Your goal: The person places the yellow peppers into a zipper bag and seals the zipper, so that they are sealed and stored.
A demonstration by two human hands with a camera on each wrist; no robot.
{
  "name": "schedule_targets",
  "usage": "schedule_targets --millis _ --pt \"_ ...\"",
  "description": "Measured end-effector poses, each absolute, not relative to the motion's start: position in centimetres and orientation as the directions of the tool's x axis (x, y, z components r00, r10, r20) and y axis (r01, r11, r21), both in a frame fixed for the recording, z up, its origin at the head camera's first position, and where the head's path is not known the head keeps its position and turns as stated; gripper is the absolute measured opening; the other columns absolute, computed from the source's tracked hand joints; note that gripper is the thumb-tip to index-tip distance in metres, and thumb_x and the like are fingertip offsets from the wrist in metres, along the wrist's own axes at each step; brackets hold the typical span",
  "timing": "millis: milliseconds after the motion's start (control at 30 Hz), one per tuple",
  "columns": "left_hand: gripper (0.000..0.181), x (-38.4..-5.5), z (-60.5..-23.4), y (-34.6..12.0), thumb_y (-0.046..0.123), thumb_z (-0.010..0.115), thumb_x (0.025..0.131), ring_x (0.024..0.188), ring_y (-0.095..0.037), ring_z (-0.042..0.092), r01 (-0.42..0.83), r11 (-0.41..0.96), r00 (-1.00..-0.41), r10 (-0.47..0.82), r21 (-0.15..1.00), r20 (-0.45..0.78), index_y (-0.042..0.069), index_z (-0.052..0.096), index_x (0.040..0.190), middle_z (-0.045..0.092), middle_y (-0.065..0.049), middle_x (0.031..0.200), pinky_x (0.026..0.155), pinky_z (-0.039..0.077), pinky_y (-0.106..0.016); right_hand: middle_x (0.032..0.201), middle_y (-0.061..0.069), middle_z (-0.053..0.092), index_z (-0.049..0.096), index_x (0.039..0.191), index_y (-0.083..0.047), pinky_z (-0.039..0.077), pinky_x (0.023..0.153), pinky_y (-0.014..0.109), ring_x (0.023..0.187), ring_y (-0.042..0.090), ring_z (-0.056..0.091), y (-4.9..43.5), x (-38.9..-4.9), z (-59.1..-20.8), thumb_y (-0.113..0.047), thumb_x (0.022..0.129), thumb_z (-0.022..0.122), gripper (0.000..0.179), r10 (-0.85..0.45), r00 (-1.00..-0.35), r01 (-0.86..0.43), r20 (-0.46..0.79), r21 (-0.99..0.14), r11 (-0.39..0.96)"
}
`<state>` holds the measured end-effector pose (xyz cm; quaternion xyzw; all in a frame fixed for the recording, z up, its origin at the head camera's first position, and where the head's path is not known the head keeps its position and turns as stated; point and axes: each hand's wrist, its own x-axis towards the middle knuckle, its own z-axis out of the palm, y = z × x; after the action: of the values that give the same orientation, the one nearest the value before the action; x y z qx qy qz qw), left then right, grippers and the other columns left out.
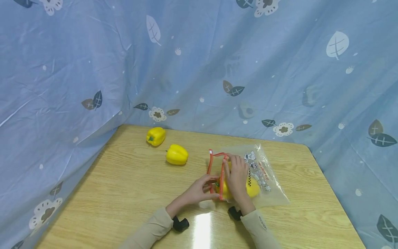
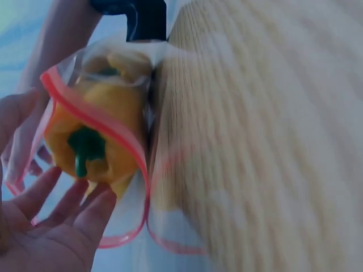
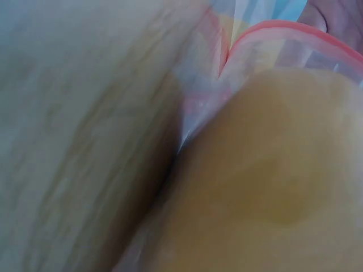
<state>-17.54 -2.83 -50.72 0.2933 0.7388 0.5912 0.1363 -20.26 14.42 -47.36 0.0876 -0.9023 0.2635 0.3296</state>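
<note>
A clear zip bag (image 1: pixel 275 183) with a red-edged mouth and printed figures lies on the right of the table, its mouth gaping to the left. At least two yellow bell peppers (image 1: pixel 253 188) are inside it. My right hand (image 1: pixel 237 174) grips the bag near its upper red edge. My left hand (image 1: pixel 199 190) is at the mouth, fingers spread. In the left wrist view its fingertips (image 2: pixel 108 195) touch or nearly touch the nearest pepper (image 2: pixel 116 161), whose green stem faces outward. The right wrist view shows a blurred pepper (image 3: pixel 278 170) close up through the plastic.
Two more yellow bell peppers, one farther back (image 1: pixel 156 136) and one nearer (image 1: pixel 176 154), lie on the wooden table (image 1: pixel 124 193) left of the bag. A blue patterned curtain (image 1: pixel 199 69) surrounds the table's back and sides. Black wrist devices (image 1: pixel 180 224) sit at both wrists.
</note>
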Motion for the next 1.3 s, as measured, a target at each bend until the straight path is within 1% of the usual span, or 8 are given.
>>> schedule_targets --millis 133,333,533,733,900,1033,1133,1300 --pt "0.065 -17.3 -50.7 -2.3 0.032 0.074 0.079 0.125 -0.026 0.046 0.276 0.153 -0.808 0.572 0.949 0.142 0.018 0.044 0.135 0.045 -0.003 0.136 0.103 0.040 -0.036 0.095 0.009 0.058 0.057 0.115 -0.008 0.031 0.071 0.034 0.085 0.024 0.048 14.6 -20.3 -47.3 -0.025 0.093 0.055 0.028 0.040 -0.750 -0.332 0.660 -0.428 0.841" --pt "0.068 -17.2 -50.6 -1.6 0.028 0.075 0.078 0.124 -0.024 0.045 0.274 0.146 -0.819 0.553 0.951 0.152 0.017 0.042 0.136 0.045 -0.003 0.135 0.106 0.037 -0.038 0.094 0.008 0.057 0.056 0.116 -0.009 0.029 0.071 0.034 0.082 0.024 0.045 14.9 -20.7 -47.4 -0.028 0.095 0.051 0.029 0.080 -0.750 -0.309 0.657 -0.454 0.836" --pt "0.068 -17.6 -50.6 -1.3 0.023 0.073 0.081 0.126 -0.024 0.043 0.326 0.160 -0.802 0.569 0.932 0.182 0.014 0.039 0.138 0.043 -0.005 0.138 0.107 0.036 -0.040 0.093 0.009 0.057 0.057 0.115 -0.009 0.032 0.071 0.037 0.082 0.026 0.046 15.1 -21.1 -47.4 -0.027 0.095 0.051 0.028 0.111 -0.736 -0.291 0.668 -0.460 0.839" --pt "0.066 -18.3 -50.6 -1.4 0.018 0.068 0.084 0.130 -0.026 0.039 0.336 0.157 -0.773 0.609 0.929 0.176 0.009 0.035 0.141 0.039 -0.008 0.143 0.109 0.033 -0.039 0.094 0.010 0.057 0.057 0.115 -0.008 0.033 0.073 0.039 0.083 0.027 0.047 15.3 -21.4 -47.3 -0.027 0.095 0.051 0.028 0.130 -0.744 -0.284 0.655 -0.486 0.827" --pt "0.066 -19.0 -50.9 -1.6 0.015 0.067 0.085 0.132 -0.026 0.037 0.297 0.117 -0.752 0.640 0.948 0.157 0.010 0.033 0.142 0.037 -0.009 0.145 0.109 0.033 -0.038 0.097 0.010 0.059 0.057 0.115 -0.008 0.035 0.077 0.039 0.088 0.028 0.048 15.6 -21.5 -47.1 -0.030 0.097 0.048 0.030 0.111 -0.791 -0.285 0.602 -0.523 0.803" --pt "0.066 -19.2 -51.0 -1.8 0.015 0.068 0.085 0.132 -0.022 0.039 0.261 0.108 -0.756 0.641 0.959 0.134 0.013 0.035 0.141 0.038 -0.004 0.145 0.109 0.033 -0.036 0.099 0.011 0.058 0.056 0.116 -0.007 0.034 0.079 0.040 0.090 0.028 0.048 15.9 -21.5 -47.0 -0.030 0.098 0.045 0.031 0.081 -0.820 -0.292 0.566 -0.537 0.792" --pt "0.065 -19.2 -50.9 -1.9 0.017 0.069 0.084 0.129 -0.021 0.042 0.249 0.108 -0.763 0.634 0.962 0.127 0.016 0.037 0.141 0.040 -0.002 0.144 0.108 0.035 -0.035 0.100 0.012 0.056 0.054 0.118 -0.006 0.034 0.077 0.040 0.089 0.027 0.046 16.2 -21.5 -46.9 -0.028 0.098 0.046 0.031 0.047 -0.826 -0.312 0.562 -0.524 0.792" --pt "0.063 -19.0 -50.9 -1.8 0.016 0.069 0.084 0.122 -0.023 0.049 0.257 0.102 -0.772 0.620 0.961 0.141 0.016 0.039 0.139 0.044 -0.005 0.140 0.103 0.040 -0.035 0.099 0.012 0.054 0.053 0.120 -0.005 0.032 0.077 0.038 0.089 0.027 0.045 16.6 -21.4 -46.8 -0.026 0.095 0.052 0.033 -0.003 -0.816 -0.361 0.578 -0.507 0.783"
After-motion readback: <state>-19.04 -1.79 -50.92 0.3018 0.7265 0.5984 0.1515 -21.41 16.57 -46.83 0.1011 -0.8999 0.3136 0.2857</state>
